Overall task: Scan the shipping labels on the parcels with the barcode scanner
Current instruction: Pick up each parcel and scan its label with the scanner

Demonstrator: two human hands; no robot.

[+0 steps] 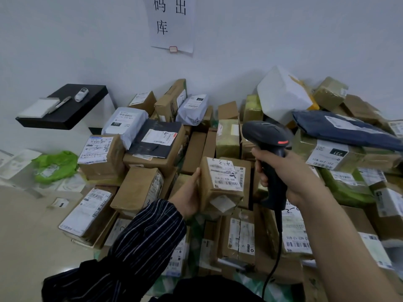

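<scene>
One barcode scanner (268, 147), one lifted small carton (220, 184) and two hands are seen; the parcels heaped around the small carton are too many to be counted. The heap is laid on a pale floor (26, 225) against a white wall (87, 40). A paper sign (172, 22) is fixed to that wall above the small carton. A black shelf (65, 107) is mounted well to the upper left of the carton, and three things are kept on it: a white pad (38, 107), a pen (60, 104) and a small white device (81, 94).

The small carton is gripped along its left side by the left hand (187, 197), long axis near upright, with its shipping label (225, 175) turned toward the camera. Just right of the carton, the scanner's handle is clasped by the curled fingers of the right hand (290, 177). The handle is held near upright, and the head is aimed left and away, above the carton's top edge. A cable (274, 253) is hung from the handle's base.
</scene>
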